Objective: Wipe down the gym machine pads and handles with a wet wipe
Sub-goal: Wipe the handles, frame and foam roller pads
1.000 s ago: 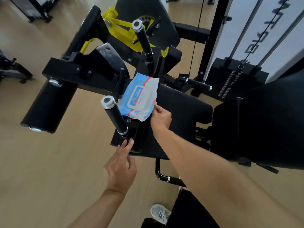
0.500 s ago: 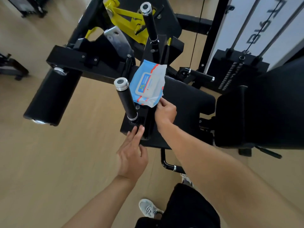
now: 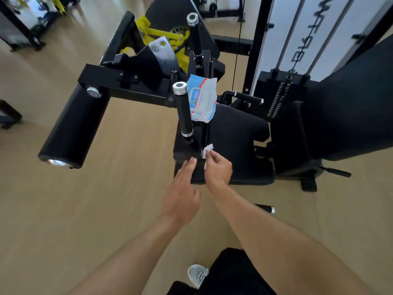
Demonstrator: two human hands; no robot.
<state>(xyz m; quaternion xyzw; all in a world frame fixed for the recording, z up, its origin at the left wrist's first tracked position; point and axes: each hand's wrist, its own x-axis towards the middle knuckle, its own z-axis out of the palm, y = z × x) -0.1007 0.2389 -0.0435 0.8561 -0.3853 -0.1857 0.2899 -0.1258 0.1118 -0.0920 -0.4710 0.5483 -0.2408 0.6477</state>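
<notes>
A blue and white pack of wet wipes [image 3: 203, 99] lies on the black machine, at the far end of the seat pad [image 3: 236, 137]. My right hand [image 3: 218, 167] pinches a small white wet wipe [image 3: 207, 150] above the near left part of the seat pad. My left hand [image 3: 180, 190] hovers just left of it with straight fingers, their tips at the pad's near edge. A black handle [image 3: 184, 112] with a chrome cap stands right in front of the pack. A second handle [image 3: 195, 37] rises farther back.
A long black roller pad [image 3: 74, 128] sticks out to the left over the wooden floor. The backrest pad [image 3: 348, 103] and weight stack [image 3: 278, 96] stand at right. Yellow lever parts [image 3: 161, 35] lie behind. My grey shoe [image 3: 197, 273] is at the bottom.
My right hand has drawn back from the pack toward me with a white wipe now pinched in it. My left hand stays near the pad's edge. The view has tilted up a little.
</notes>
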